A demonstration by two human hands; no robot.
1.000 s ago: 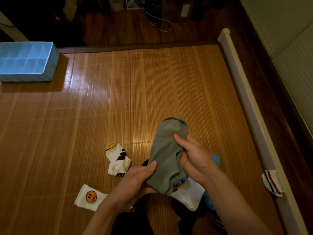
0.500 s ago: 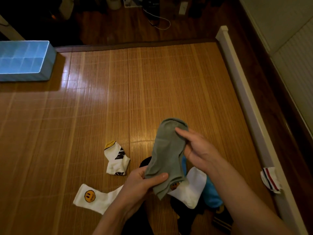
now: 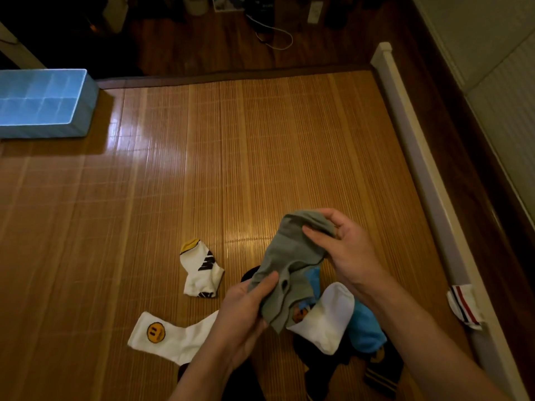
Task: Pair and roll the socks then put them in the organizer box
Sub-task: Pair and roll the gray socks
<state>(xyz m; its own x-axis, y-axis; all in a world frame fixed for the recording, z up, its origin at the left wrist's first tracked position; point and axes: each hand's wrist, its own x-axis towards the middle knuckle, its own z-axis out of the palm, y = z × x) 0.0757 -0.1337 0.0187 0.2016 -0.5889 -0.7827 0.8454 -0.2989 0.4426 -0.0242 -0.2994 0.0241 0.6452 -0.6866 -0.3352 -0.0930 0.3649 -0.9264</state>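
The task seems near its beginning: the light blue plastic organizer box (image 3: pixel 84 111) stands well apart at the far left of the bamboo mat (image 3: pixel 260 154) with no sock visible inside, and several loose socks (image 3: pixel 330 319) lie near the person. Both hands hold the grey ankle socks (image 3: pixel 289 256), seemingly two together, above the pile. The left hand (image 3: pixel 246 311) pinches the cuff end and the right hand (image 3: pixel 347 253) curls around the toe end

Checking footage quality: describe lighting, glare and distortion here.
Head view: dim, warm light; white glare on the glossy bamboo mat near the overexposed blue plastic organizer box; wide-angle distortion slightly bows the white rail; the grey fabric socks look sharp; the wooden floor beyond sinks into shadow.
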